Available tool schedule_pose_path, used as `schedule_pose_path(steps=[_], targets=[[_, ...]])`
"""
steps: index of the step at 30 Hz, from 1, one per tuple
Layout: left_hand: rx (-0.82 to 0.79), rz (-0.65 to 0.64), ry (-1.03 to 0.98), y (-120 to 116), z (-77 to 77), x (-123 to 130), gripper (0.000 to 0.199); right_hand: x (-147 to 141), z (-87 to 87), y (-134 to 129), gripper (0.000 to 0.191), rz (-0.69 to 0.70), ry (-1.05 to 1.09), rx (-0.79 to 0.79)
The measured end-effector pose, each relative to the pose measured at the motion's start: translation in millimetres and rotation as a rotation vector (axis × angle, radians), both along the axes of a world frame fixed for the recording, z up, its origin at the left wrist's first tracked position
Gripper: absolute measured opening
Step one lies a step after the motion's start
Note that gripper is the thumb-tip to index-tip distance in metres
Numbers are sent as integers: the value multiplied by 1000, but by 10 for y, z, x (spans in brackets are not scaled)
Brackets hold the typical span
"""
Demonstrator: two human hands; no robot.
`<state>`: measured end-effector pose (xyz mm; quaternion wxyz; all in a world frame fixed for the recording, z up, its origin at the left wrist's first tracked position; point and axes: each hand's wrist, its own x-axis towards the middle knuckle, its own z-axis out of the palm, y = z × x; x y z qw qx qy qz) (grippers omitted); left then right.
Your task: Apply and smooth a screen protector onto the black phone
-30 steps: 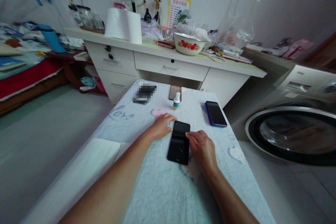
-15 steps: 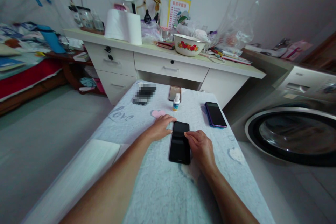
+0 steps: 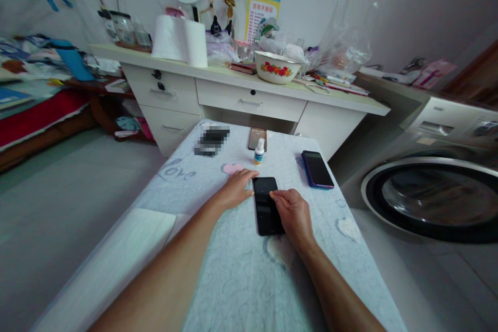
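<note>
A black smartphone (image 3: 266, 212) lies face up on the cloth-covered table (image 3: 233, 280), a little tilted. At its upper left edge rests my left hand (image 3: 238, 188), thumb and forefinger apart and touching or very near that edge. My right hand (image 3: 292, 212) is over the phone's right side, thumb and fingers pinched together above the screen. Whatever sits in that pinch, if anything, is too small to make out. Beyond the phone stands a small white spray bottle (image 3: 259, 152) with a blue and yellow label.
Another phone (image 3: 318, 169) lies at the table's right edge. A brownish phone or case (image 3: 257, 139) is at the far end, and a pixelated item (image 3: 212, 141) at the far left. A desk (image 3: 249, 98) stands behind, a washing machine (image 3: 436, 145) to the right.
The black phone has turned slightly, its near end swinging to the right. My right hand has shifted a little up and left; the left hand is nearly still.
</note>
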<state>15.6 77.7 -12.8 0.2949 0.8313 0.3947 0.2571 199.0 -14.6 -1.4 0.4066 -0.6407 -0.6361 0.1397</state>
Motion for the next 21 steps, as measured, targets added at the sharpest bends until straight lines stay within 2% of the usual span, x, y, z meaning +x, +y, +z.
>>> schedule_pose_path(steps=[6,21], targets=[[22,64,12,5,-33,30,53,-23,27,-56,20,14,7,-14],[35,79,36,7,-37,61,47,-33,7,-69,21,30,30,-1]])
